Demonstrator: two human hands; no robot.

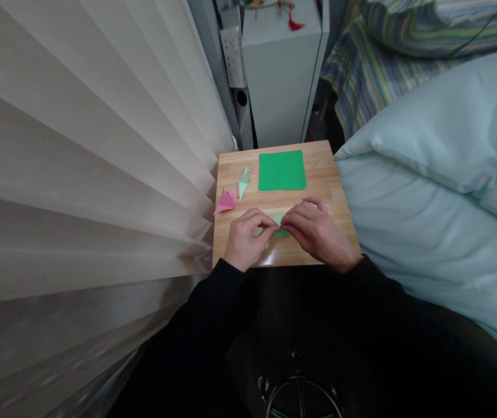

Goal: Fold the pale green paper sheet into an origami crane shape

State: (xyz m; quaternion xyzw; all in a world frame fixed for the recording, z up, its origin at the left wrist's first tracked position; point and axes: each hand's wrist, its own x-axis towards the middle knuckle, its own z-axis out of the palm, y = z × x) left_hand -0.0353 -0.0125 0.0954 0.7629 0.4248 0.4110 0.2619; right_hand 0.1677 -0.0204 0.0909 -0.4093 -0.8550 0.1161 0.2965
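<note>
My left hand [245, 238] and my right hand [313, 229] meet over a small folded piece of green paper [280, 223] on the wooden table [335, 197]. Both hands pinch the paper, fingers curled down onto it, so most of it is hidden. Behind them lies a flat stack of green square paper [282, 170]. To the left sit a folded pale green paper figure [243, 182] and a folded pink paper figure [226, 200] near the table's left edge.
A pleated beige curtain [92, 174] hangs along the left of the table. A pale blue duvet [440, 191] lies on the right. A white cabinet [280, 69] stands behind the table, with a power strip [234, 55] beside it. A stool base [301, 395] shows below.
</note>
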